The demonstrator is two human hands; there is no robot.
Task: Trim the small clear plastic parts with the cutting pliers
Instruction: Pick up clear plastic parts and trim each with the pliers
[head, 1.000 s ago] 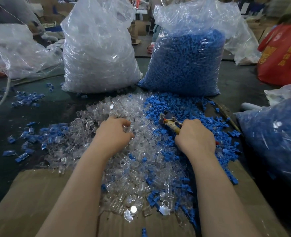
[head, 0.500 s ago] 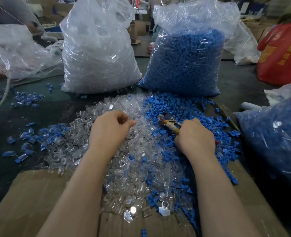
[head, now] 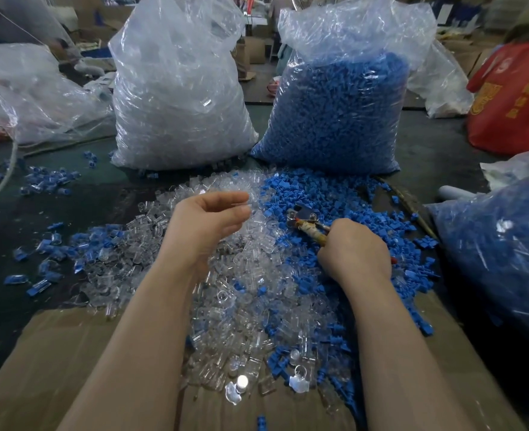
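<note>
A heap of small clear plastic parts [head: 250,293] covers the middle of the table, mixed on its right with blue parts [head: 334,200]. My left hand [head: 207,222] is raised above the heap, its thumb and curled fingertips pinching what looks like one clear plastic part [head: 248,209], faint against the pile. My right hand [head: 353,250] rests on the blue parts and grips the wrapped handles of the cutting pliers [head: 303,217]. The pliers' metal head points up and left, toward my left hand.
A big bag of clear parts [head: 176,98] and a big bag of blue parts [head: 338,113] stand behind the heap. Another blue-filled bag [head: 503,253] lies at the right and a red bag [head: 515,94] at the far right. Brown cardboard [head: 54,368] lies under my forearms. Loose blue parts [head: 39,181] are scattered left.
My left hand has come up out of the clear heap and turned its palm inward, fingertips closing together. My right hand with the pliers has stayed nearly in place.
</note>
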